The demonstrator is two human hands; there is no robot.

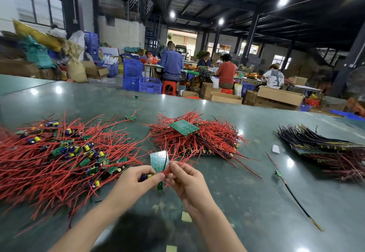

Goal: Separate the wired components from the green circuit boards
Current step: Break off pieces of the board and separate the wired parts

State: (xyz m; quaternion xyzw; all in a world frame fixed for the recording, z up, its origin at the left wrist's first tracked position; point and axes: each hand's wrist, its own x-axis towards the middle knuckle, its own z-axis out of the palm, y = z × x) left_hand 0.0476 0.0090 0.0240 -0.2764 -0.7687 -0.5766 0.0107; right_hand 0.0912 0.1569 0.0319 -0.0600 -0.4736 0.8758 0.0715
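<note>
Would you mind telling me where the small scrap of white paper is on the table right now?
In the head view, the white paper scrap lies on the green table to the right, between the central red-wire pile and the dark-wired stack.

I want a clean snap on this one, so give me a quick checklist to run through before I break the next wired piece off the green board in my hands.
1. Left hand pinches a small wired piece: ok.
2. Right hand grips the green board and its red wires: ok.
3. Board held above the table, not caught in a pile: ok.
4. Break line between piece and board visible: cannot tell, fingers cover it.
5. Pile of separated pieces beside the left hand for the drop: ok.
6. Stack of uncut boards lies ahead: ok.
</note>
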